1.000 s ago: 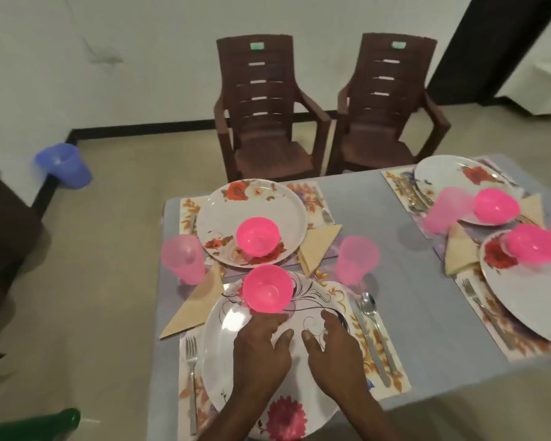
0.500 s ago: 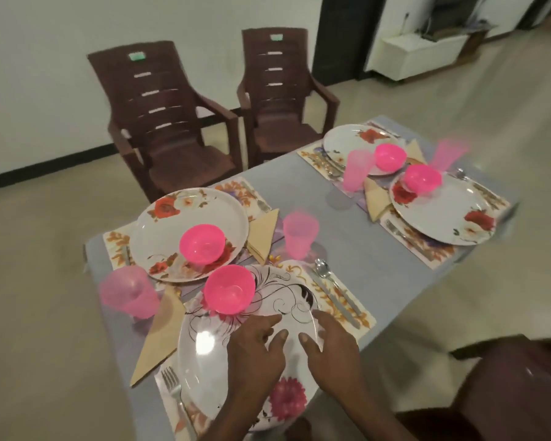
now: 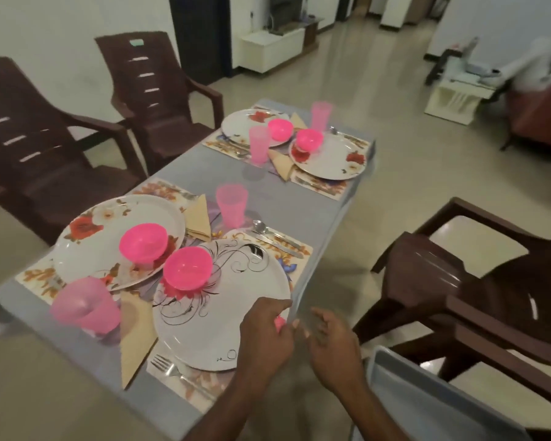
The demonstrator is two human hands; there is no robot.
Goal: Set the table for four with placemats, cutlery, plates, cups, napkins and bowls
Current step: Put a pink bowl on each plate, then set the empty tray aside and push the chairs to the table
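The grey table [image 3: 287,202] carries four place settings. Nearest me lies a white plate with black swirls [image 3: 204,316] bearing a pink bowl [image 3: 187,269]. A fork [image 3: 172,369] lies at its left, and a knife and spoon [image 3: 269,235] at its right. A beige napkin [image 3: 137,334] and a pink cup [image 3: 86,305] are beside it. My left hand [image 3: 264,337] hovers over this plate's right rim, fingers loosely curled, holding nothing. My right hand [image 3: 330,343] hangs just off the table edge, empty. Behind sits a floral plate [image 3: 102,240] with a pink bowl [image 3: 143,238].
Two more floral plates [image 3: 248,125] [image 3: 334,160] with pink bowls and cups fill the far end. Brown plastic chairs stand at the left [image 3: 29,160], the back [image 3: 159,100] and close on my right [image 3: 490,297]. A grey bin rim [image 3: 427,399] sits by my right arm.
Both hands have lifted off the middle of the near plate and drawn right to its rim and the table edge. The view has swung right, showing the chair beside me.
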